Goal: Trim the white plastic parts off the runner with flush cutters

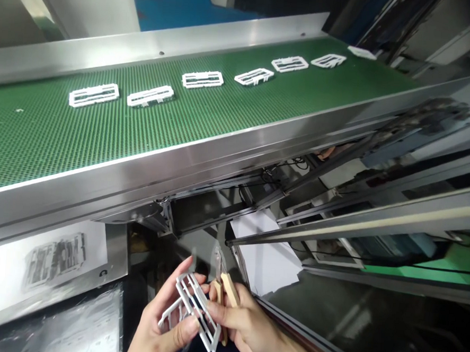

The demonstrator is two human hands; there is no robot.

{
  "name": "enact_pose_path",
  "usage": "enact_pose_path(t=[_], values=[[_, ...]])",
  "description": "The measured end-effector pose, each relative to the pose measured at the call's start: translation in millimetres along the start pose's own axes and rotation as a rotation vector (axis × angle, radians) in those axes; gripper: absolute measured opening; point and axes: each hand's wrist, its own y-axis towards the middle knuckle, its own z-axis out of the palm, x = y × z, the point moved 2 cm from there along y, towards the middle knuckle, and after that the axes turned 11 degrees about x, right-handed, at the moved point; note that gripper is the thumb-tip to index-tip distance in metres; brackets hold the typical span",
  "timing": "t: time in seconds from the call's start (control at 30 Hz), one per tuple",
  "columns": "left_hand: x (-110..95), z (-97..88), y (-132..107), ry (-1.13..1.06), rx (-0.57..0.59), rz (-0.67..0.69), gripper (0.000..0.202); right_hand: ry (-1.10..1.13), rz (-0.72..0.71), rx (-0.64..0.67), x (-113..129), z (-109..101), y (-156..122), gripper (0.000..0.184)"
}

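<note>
L hand (pixel 153 325) grips white frame (pixel 197 307), w/ 2nd frame (pixel 170 310) behind it. R hand (pixel 250 323) clasps tan-handled nippers (pixel 230 289), thumb on 1st frame. Both frames below green belt (pixel 207 116); 7 others (pixel 203 84) on belt.

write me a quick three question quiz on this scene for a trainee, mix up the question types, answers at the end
1. How many white plastic frames lie on the green conveyor belt?

2. True or false: the right hand is holding the tan-handled nippers.

3. What is in the left hand?
A. a screwdriver
B. a held white frame
C. a roll of tape

Key: 1. seven; 2. true; 3. B
</note>
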Motion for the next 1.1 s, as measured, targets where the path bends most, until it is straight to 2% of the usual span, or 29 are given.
enact_pose_path(t=[0.17, 0.37, 0.43, 0.57, 0.73, 0.83, 1.0, 1.1], values=[[-0.6, 4.0, -0.7, 0.075, -0.026, -0.004, 0.064, -0.228, -0.004, -0.049, -2.3, -2.6, -2.0, 0.037], [-0.3, 3.6, -1.7, 0.181, -0.107, 0.009, 0.065, -0.591, -0.021, -0.071, 14.5, -5.4, -11.2, 0.037], [-0.3, 3.5, -2.2, 0.218, -0.146, 0.009, 0.065, -0.608, -0.009, -0.046, 19.3, -4.0, -14.6, 0.038], [-0.4, 5.5, -0.5, 0.280, -0.218, 0.039, 0.063, -0.504, -0.002, 0.001, 19.5, 0.8, -19.6, 0.038], [-1.5, 10.3, 2.8, 0.267, -0.270, 0.065, 0.057, -0.476, -0.027, -0.038, 15.4, 5.1, -21.4, 0.035], [-3.0, 11.0, 2.2, 0.257, -0.260, 0.062, 0.051, -0.582, -0.021, -0.020, 18.0, 7.4, -21.6, 0.035], [-5.6, 8.2, -1.1, 0.164, -0.200, 0.021, 0.027, -0.637, -0.010, -0.019, 24.0, 10.4, -24.0, 0.033], [-7.4, 7.2, -2.5, 0.161, -0.159, 0.001, 0.024, -0.764, 0.011, -0.046, 28.3, 12.1, -28.2, 0.033]])
